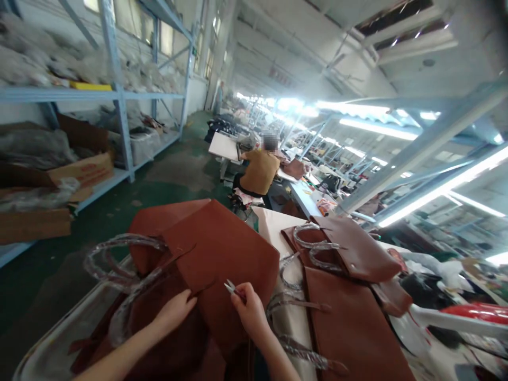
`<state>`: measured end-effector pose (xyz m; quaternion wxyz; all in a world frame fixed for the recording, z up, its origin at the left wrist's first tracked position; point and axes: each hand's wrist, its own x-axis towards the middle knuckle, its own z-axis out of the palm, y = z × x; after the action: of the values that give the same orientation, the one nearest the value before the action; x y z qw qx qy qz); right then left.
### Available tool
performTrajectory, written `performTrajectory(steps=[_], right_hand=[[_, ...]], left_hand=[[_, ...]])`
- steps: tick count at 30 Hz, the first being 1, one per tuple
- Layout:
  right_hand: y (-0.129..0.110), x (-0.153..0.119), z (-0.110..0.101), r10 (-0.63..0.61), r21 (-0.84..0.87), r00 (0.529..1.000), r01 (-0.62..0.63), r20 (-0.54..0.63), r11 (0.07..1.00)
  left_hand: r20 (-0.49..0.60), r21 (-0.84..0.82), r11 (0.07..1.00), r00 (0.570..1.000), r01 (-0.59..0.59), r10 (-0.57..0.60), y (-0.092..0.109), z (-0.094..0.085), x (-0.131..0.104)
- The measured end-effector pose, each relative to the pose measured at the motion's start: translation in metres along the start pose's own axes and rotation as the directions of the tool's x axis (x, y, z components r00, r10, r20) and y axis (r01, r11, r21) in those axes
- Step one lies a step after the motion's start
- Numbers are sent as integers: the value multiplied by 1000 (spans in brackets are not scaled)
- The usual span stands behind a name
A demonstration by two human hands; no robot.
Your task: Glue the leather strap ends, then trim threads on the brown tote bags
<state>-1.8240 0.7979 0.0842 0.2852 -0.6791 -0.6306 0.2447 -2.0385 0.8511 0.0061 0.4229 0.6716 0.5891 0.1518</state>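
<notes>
A reddish-brown leather bag lies before me, with handles wrapped in clear plastic. My left hand is closed in a pinch on a thin brown handle strap that lies against the bag's panel. Just to the right, my right hand is closed around small thread snips. Their metal tips point up and left, near the strap's end, and look slightly apart. A loose thread at the tips is too small to make out.
More brown bags with wrapped handles are piled on the table at right. Under the bag in front is a pale tray. Blue shelving with cartons stands left. Ahead, a person sits at a workbench, facing away.
</notes>
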Motion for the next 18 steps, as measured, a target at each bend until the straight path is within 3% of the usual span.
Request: performTrajectory(steps=[2, 4, 6, 8, 11, 13, 16, 18], right_hand=[[-13, 16, -5, -53, 22, 999, 54, -10, 998], [-30, 34, 2, -109, 12, 994, 109, 28, 994], [-47, 53, 25, -157, -25, 981, 161, 110, 987], [-58, 73, 60, -196, -87, 954, 221, 226, 971], [-61, 101, 112, -201, -152, 921, 263, 333, 953], [-57, 117, 135, -181, -184, 919, 258, 351, 948], [-47, 137, 152, -151, -267, 917, 260, 368, 928], [-44, 147, 158, -139, -327, 912, 276, 386, 904]], left_hand=[[83, 8, 998, 995, -64, 63, 18, 29, -19], [169, 7, 995, 981, -103, 100, 31, 53, -35], [238, -6, 991, 963, -130, 128, 36, 63, -42], [290, -32, 987, 943, -159, 161, 30, 59, -42], [312, -75, 981, 930, -177, 192, 7, 31, -34], [257, -67, 988, 955, -137, 150, -16, 1, -24], [12, 10, 1000, 1000, 16, -16, -57, -45, 5], [-195, 45, 989, 972, 142, -131, -85, -68, 31]])
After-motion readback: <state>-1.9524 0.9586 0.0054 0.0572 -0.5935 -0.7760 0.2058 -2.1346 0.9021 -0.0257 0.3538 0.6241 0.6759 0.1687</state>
